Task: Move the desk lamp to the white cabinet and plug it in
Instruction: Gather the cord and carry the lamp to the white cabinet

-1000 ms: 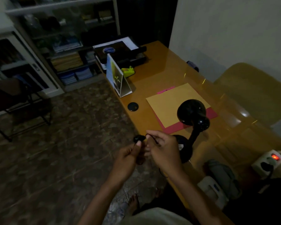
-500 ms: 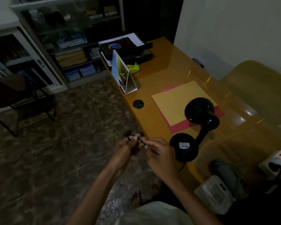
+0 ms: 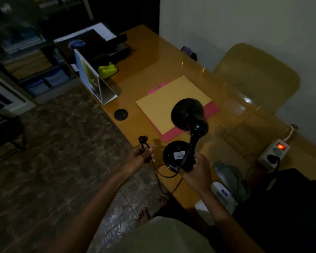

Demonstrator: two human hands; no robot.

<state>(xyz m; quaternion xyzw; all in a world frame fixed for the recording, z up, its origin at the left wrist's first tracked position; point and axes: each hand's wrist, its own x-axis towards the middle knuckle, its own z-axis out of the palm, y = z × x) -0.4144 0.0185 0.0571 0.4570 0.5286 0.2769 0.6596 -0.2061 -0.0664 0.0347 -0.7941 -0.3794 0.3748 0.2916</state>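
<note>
The black desk lamp [image 3: 187, 114] is tilted over the near edge of the orange desk [image 3: 153, 57], its round base [image 3: 173, 152] showing a white label. My right hand [image 3: 197, 169] grips the lamp's neck close to the base. My left hand [image 3: 141, 155] is closed around the lamp's thin black cord, with the black plug [image 3: 142, 139] sticking up above the fingers. The cord [image 3: 161, 177] loops down between both hands. A white cabinet [image 3: 9, 99] with glass doors stands at the left, across the floor.
On the desk lie a yellow envelope [image 3: 164, 105] over a pink folder, a standing calendar [image 3: 91, 81], a black round disc [image 3: 120, 114], a green tape dispenser [image 3: 107, 70] and a black tray. A white power strip [image 3: 274, 152] with a lit red switch sits right. A tan chair stands behind.
My right hand let go of the cord and took hold of the lamp's neck, tipping the lamp toward me. My left hand kept the cord and plug.
</note>
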